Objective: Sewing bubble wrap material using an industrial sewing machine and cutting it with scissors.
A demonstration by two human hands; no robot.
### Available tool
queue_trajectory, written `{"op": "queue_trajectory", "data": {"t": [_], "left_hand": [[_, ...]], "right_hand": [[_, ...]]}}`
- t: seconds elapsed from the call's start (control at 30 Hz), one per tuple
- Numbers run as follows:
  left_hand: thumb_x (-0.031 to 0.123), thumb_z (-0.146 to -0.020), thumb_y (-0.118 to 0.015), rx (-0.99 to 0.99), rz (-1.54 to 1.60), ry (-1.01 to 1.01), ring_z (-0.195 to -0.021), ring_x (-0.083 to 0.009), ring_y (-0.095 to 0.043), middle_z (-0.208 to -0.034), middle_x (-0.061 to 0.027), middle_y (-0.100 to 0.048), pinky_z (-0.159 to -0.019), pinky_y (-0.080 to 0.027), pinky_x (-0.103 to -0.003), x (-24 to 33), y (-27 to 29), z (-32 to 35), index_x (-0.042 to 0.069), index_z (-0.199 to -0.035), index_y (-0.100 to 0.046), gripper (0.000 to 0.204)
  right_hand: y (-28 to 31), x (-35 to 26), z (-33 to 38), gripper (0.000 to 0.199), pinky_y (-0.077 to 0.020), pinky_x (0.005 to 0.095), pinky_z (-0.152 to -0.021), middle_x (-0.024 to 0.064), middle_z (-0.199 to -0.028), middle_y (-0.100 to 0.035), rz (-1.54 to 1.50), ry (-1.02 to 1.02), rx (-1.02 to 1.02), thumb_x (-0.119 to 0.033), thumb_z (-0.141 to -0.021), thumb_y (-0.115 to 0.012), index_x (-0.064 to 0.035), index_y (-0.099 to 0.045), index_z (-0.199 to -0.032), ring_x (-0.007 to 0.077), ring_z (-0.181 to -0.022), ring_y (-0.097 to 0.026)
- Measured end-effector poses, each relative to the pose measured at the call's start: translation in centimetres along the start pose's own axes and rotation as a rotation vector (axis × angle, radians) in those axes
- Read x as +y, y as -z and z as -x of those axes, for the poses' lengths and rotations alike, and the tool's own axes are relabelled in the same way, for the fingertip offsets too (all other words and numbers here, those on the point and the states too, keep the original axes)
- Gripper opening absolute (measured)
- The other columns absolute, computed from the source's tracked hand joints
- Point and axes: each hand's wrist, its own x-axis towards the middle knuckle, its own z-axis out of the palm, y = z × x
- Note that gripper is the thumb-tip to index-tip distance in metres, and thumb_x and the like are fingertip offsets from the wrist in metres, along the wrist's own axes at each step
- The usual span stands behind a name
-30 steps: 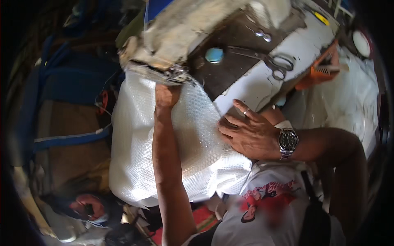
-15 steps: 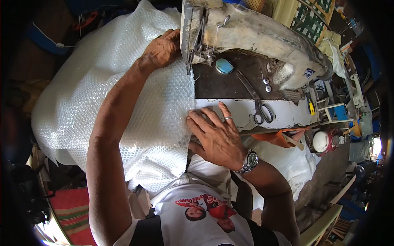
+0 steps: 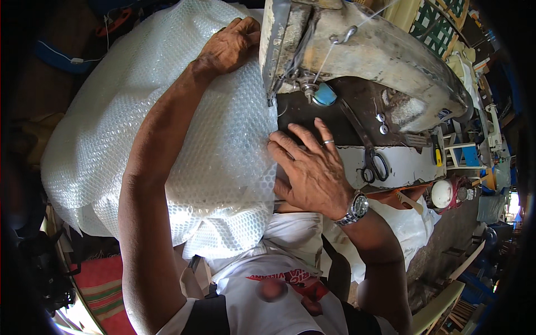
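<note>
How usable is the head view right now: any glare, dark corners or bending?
Head view: sharp at centre on both hands, left hand, right hand; daylight washes out the bubble wrap in places; corners are black; the sewing machine edges bend toward the rim.

bright daylight mid-frame, glare on bubble wrap, heavy fisheye bending at edges, dark vignette corners, centre sharp

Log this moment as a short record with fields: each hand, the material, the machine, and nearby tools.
left hand: palm down on the bubble wrap, beside the machine head
right hand: flat, fingers spread, pressing the wrap's edge on the machine bed
bubble wrap: white, bulky, draped off to the left
sewing machine: worn, cream-coloured
scissors: lying on the bed, right of the right hand
wristwatch: on the right wrist
</note>
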Motion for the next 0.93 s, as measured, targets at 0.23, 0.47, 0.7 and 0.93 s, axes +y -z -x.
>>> {"op": "queue_trajectory", "data": {"t": [0.23, 0.47, 0.7, 0.93], "left_hand": [[0.025, -0.092, -0.071, 0.041, 0.079, -0.035, -0.119, -0.0265, -0.059, -0.12, -0.0047, -0.061, -0.104, -0.051, -0.039, -1.9, -1.3, -0.5, 0.014, -0.11, -0.071, 0.021], [0.028, -0.093, -0.071, 0.051, 0.176, -0.014, -0.117, -0.0279, -0.059, -0.12, -0.0055, -0.06, -0.104, -0.049, -0.039, -2.7, -2.0, -1.7, 0.013, -0.113, -0.069, 0.025], [0.021, -0.096, -0.065, -0.037, -0.104, 0.13, -0.124, -0.0337, -0.061, -0.137, -0.0156, -0.064, -0.108, -0.047, -0.042, -3.0, 1.2, -1.3, 0.008, -0.136, -0.061, 0.042], [0.012, -0.093, -0.072, -0.001, -0.116, 0.602, -0.121, -0.0306, -0.066, -0.145, -0.0187, -0.058, -0.1, -0.054, -0.038, 5.9, 16.6, 5.8, 0.009, -0.134, -0.059, 0.043]], "right_hand": [[-0.2, 0.5, -0.8, 0.062, -0.0159, 0.0641, -0.123, 0.0083, -0.146, -0.054, 0.089, -0.007, -0.007, -0.034, -0.084, -0.068, -0.005, -0.059, -0.138, 0.03, -0.139, -0.045], [-0.6, 1.0, -0.5, 0.067, -0.0168, 0.0637, -0.123, 0.0092, -0.153, -0.048, 0.091, -0.069, 0.024, -0.032, -0.084, -0.066, -0.0035, -0.055, -0.143, 0.0317, -0.14, -0.043], [-1.6, 0.2, -2.5, 0.068, -0.0251, 0.0596, -0.12, 0.0124, -0.15, -0.047, 0.053, -0.131, 0.098, -0.022, -0.079, -0.068, -0.0053, -0.054, -0.143, 0.0354, -0.137, -0.044], [-2.5, 0.8, -1.3, 0.05, -0.0379, 0.0592, -0.108, 0.0141, -0.142, -0.052, 0.128, -0.262, 0.29, -0.024, -0.091, -0.064, -0.0101, -0.06, -0.139, 0.036, -0.126, -0.049]]}}
